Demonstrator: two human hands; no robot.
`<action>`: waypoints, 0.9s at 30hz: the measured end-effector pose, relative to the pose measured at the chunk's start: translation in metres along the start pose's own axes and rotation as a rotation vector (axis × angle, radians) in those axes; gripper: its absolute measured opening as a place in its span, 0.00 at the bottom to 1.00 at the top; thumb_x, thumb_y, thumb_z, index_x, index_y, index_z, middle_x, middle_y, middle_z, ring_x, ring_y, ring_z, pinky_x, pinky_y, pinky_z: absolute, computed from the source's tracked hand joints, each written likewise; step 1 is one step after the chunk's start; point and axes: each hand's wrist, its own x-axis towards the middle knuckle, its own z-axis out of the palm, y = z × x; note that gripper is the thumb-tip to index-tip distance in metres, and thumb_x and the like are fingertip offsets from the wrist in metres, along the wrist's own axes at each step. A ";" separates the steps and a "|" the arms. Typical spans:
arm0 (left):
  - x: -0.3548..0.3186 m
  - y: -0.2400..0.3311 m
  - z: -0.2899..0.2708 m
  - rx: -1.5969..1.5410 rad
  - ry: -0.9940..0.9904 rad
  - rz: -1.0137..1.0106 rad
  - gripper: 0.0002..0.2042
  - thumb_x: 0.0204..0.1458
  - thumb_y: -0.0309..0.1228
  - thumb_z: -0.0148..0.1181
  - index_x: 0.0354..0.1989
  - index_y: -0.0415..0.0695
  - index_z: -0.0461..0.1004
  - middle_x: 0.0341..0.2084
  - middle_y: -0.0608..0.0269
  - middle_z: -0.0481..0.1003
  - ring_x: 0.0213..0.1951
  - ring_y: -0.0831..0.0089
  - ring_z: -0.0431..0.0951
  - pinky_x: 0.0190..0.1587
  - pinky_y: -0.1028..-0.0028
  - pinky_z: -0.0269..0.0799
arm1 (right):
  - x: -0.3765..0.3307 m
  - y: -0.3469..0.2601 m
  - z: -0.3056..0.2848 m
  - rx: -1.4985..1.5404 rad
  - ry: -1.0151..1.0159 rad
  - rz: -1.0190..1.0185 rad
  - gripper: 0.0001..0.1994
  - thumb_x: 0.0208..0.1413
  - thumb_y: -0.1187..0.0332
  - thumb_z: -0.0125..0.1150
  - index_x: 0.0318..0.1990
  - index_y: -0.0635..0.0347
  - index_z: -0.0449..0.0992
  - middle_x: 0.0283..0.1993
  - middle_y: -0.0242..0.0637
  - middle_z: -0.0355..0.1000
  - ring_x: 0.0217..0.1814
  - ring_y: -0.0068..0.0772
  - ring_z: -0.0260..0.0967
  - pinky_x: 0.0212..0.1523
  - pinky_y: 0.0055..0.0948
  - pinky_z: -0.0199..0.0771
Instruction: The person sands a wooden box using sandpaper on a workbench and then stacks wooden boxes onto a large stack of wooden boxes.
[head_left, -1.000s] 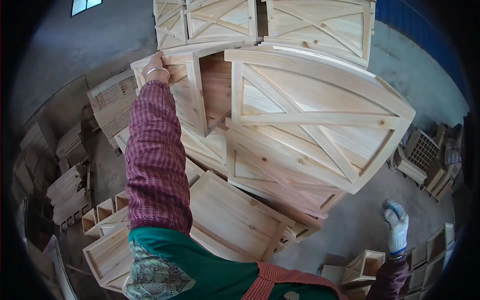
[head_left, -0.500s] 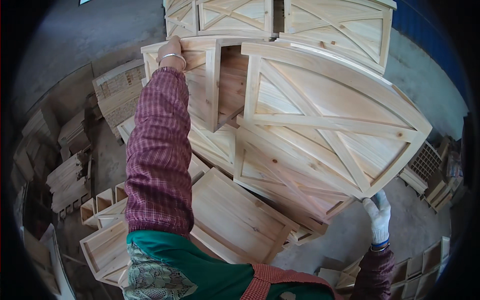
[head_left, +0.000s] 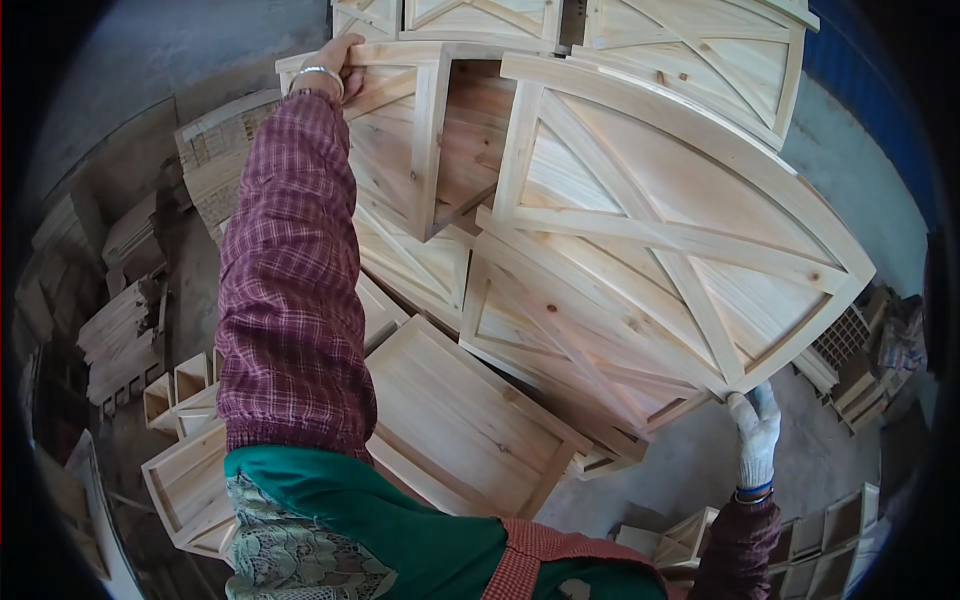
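Observation:
A pale, unpainted wooden cabinet with X-braced panels and a dark open bay between them lies across the view, on top of similar pieces. My left hand, bare with a silver bangle at the wrist, is closed over the cabinet's top edge at its far left end. In a white knit glove, my right hand grips the cabinet's lower right corner from below. Some of its fingers are hidden behind the wood.
Another X-braced cabinet sits directly beneath. A flat wooden panel piece lies close to my body. More cabinets stand behind. Stacked boards are on the floor at left, and wooden frames at lower right.
My left hand and the cabinet's left end have shifted up and slightly left in the view. The right hand keeps its hold at the lower corner.

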 end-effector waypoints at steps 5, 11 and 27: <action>0.007 0.009 0.010 -0.193 -0.026 0.019 0.13 0.46 0.38 0.63 0.20 0.46 0.68 0.16 0.65 0.68 0.13 0.76 0.64 0.13 0.80 0.65 | -0.001 -0.009 0.005 -0.018 0.006 -0.006 0.18 0.52 0.77 0.52 0.53 0.66 0.69 0.46 0.32 0.69 0.46 0.23 0.62 0.51 0.22 0.61; 0.026 0.001 0.021 -0.280 0.095 0.025 0.15 0.49 0.39 0.60 0.15 0.48 0.66 0.09 0.70 0.66 0.07 0.80 0.62 0.09 0.79 0.63 | -0.001 -0.019 0.017 -0.027 0.041 -0.008 0.17 0.54 0.78 0.50 0.52 0.66 0.70 0.46 0.31 0.69 0.47 0.23 0.62 0.51 0.21 0.61; -0.018 -0.023 0.063 -0.454 0.129 0.048 0.12 0.48 0.37 0.63 0.25 0.42 0.70 0.18 0.64 0.71 0.15 0.75 0.70 0.12 0.77 0.67 | 0.000 0.000 0.019 -0.065 0.080 -0.050 0.15 0.58 0.73 0.51 0.52 0.66 0.70 0.43 0.29 0.68 0.44 0.20 0.61 0.49 0.20 0.60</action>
